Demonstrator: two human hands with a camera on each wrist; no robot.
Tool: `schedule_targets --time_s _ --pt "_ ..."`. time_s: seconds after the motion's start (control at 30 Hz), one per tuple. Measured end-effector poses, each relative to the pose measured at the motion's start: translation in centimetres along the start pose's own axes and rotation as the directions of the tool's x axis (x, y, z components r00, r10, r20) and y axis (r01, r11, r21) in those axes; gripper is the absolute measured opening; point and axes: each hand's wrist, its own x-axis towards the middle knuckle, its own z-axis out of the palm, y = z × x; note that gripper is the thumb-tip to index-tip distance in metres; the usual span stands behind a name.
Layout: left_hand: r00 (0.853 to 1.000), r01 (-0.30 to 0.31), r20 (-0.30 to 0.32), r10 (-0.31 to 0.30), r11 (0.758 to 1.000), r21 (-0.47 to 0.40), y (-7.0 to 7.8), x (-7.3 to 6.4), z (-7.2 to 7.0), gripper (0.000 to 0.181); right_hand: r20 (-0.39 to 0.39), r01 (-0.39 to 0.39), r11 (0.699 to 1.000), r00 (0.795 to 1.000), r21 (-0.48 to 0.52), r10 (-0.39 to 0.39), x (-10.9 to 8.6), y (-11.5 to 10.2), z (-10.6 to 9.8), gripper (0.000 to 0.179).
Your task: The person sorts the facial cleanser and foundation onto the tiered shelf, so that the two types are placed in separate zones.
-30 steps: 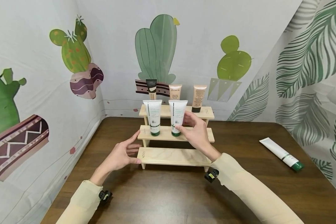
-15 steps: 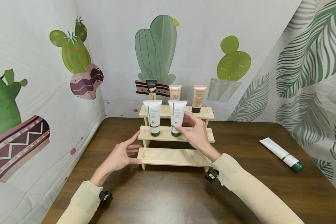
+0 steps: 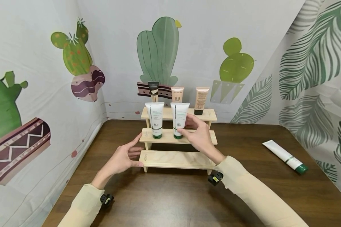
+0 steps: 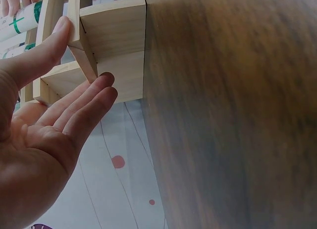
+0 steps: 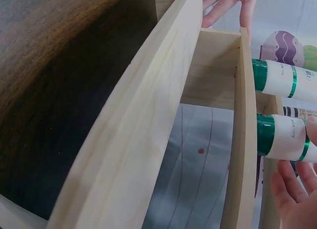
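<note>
A three-tier wooden stand (image 3: pixel 177 159) is on the table in the head view. My right hand (image 3: pixel 199 135) pinches a white tube with a green cap (image 3: pixel 179 115), which stands cap-down at the middle of the second tier. To its left another white green-capped tube (image 3: pixel 156 116) stands upright on that tier. At the stand's left side, my left hand (image 3: pixel 120 160) has its fingers extended. Its thumb touches the lowest tier's corner, and the fingertips lie at the side panel (image 4: pixel 119 75) in the left wrist view.
On the top tier stand a dark-topped tube (image 3: pixel 153 90), a beige BB tube (image 3: pixel 177 94) and a beige tube with a black cap (image 3: pixel 201 101). One more white green-capped tube (image 3: pixel 284 155) lies on the brown table (image 3: pixel 164 198) at the right. Printed cloth (image 3: pixel 116 56) hangs behind.
Almost nothing differs. The head view has shifted very slightly; both hands and the held tube keep their places at the stand.
</note>
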Motion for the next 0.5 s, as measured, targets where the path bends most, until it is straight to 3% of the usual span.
schedule_targets --time_s 0.23,0.5 --pt "1.0 -0.001 0.0 0.001 1.0 0.002 -0.1 0.0 0.0 0.121 0.008 0.019 1.0 1.0 0.0 -0.019 -0.6 0.1 -1.6 0.058" --pt "1.0 -0.003 -0.008 0.003 1.0 0.006 -0.2 0.0 0.0 0.121 0.057 0.107 0.981 0.994 -0.165 -0.099 -2.4 0.1 -5.6 0.059"
